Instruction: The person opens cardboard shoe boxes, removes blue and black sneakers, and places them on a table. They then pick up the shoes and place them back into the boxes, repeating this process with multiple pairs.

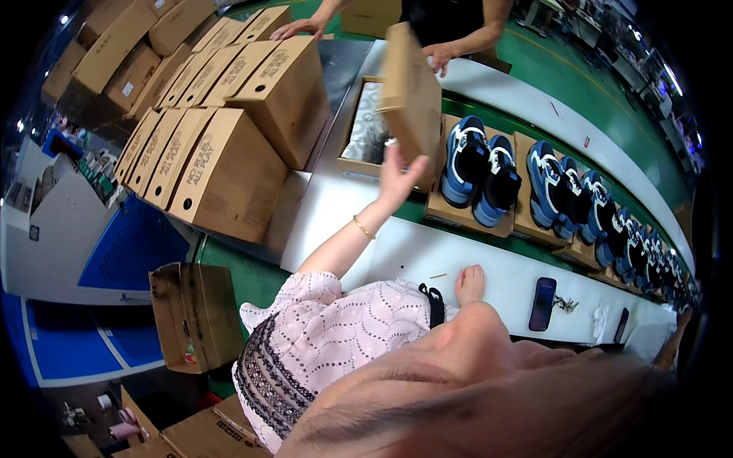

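An open brown shoebox (359, 165) stands on the line, with grey-white patterned wrapping paper (368, 114) inside. Its lid (412, 91), slightly blurred, is raised and tilted over the box. My left hand (401, 179), a gold bracelet on its wrist, reaches to the lid's lower edge with thumb and fingers apart; whether it touches the lid, I cannot tell. Near my body, my right hand (469, 284) lies on the white table (405, 244), fingers extended and nothing visible in them. Across from me, one hand of a co-worker (441, 57) is beside the lid, the other on stacked boxes.
Closed shoeboxes (229, 168) are stacked at left. Blue, black and white sneakers (466, 164) stand in pairs on boxes in a row to the right. A phone (542, 304) and keys (566, 304) lie on the table. An open carton (195, 317) sits below left.
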{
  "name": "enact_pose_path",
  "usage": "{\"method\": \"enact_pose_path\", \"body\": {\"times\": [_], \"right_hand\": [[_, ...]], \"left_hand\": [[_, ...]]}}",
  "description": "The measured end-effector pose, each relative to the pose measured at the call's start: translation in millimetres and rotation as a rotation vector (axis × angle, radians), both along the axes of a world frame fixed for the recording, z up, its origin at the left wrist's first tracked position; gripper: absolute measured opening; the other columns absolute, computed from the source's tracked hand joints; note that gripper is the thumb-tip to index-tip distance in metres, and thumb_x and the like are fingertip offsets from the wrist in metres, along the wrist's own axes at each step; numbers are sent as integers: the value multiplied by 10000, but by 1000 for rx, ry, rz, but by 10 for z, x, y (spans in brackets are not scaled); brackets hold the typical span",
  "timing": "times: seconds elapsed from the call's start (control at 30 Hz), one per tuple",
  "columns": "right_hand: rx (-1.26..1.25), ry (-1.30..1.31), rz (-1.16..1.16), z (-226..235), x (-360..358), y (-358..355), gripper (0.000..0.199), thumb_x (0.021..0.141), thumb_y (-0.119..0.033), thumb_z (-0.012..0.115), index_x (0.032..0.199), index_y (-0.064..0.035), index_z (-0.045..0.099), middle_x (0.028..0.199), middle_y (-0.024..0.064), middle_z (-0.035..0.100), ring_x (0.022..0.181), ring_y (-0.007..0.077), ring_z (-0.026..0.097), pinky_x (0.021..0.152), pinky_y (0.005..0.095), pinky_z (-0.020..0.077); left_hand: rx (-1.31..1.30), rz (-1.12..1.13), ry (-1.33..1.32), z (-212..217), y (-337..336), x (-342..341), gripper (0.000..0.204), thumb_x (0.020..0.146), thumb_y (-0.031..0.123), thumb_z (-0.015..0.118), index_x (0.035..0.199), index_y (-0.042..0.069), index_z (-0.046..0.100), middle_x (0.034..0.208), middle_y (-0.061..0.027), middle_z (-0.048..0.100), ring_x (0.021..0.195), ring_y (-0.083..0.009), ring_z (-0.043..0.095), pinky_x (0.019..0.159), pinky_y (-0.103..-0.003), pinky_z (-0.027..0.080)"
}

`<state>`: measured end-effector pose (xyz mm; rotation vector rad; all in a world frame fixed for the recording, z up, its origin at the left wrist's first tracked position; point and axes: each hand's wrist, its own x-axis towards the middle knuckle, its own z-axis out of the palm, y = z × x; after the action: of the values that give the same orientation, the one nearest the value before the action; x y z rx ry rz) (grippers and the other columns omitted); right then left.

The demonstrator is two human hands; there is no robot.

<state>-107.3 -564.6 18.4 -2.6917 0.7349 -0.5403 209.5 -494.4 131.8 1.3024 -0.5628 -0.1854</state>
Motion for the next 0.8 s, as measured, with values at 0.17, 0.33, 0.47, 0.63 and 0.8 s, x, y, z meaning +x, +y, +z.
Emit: {"method": "enact_pose_path", "body": {"times": [0.17,0.33,0.47,0.63,0.8], "right_hand": [[167,117,421,490,1034,199,136,759,-141,646,815,-39,574,856,139,559,763,351,560,681,424,465],[-13,-19,671,1060,2734,269,154,836,-182,533,842,-29,543,883,138,564,876,337,541,713,435,450],[21,195,545,1026,3250,23,110,823,-122,524,874,-38,574,878,155,605,863,326,594,727,427,488],[-40,267,858,98,3503,-639,214,853,-160,482,1017,-75,588,952,149,634,934,327,594,778,409,476],[22,709,621,788,3489,-313,269,877,-236,475,1113,-190,594,1169,22,590,1038,246,583,835,380,483]], "left_hand": [[444,-475,-443,658,-115,-290,766,849,502,531,1357,-26,310,1335,-245,413,1227,-346,427,1006,-365,353],[602,-659,-615,682,-334,-426,789,857,563,455,1366,-20,303,1352,-211,413,1227,-352,417,1028,-374,328],[552,-465,-647,682,-218,-366,596,886,485,443,1256,19,470,1278,-166,495,1163,-334,473,987,-400,359],[674,2,-516,441,265,108,333,877,327,487,966,30,609,1009,-131,599,992,-320,535,863,-418,420],[1076,83,-838,-166,718,516,255,872,299,510,853,60,599,915,-104,579,937,-274,527,828,-412,404]]}}
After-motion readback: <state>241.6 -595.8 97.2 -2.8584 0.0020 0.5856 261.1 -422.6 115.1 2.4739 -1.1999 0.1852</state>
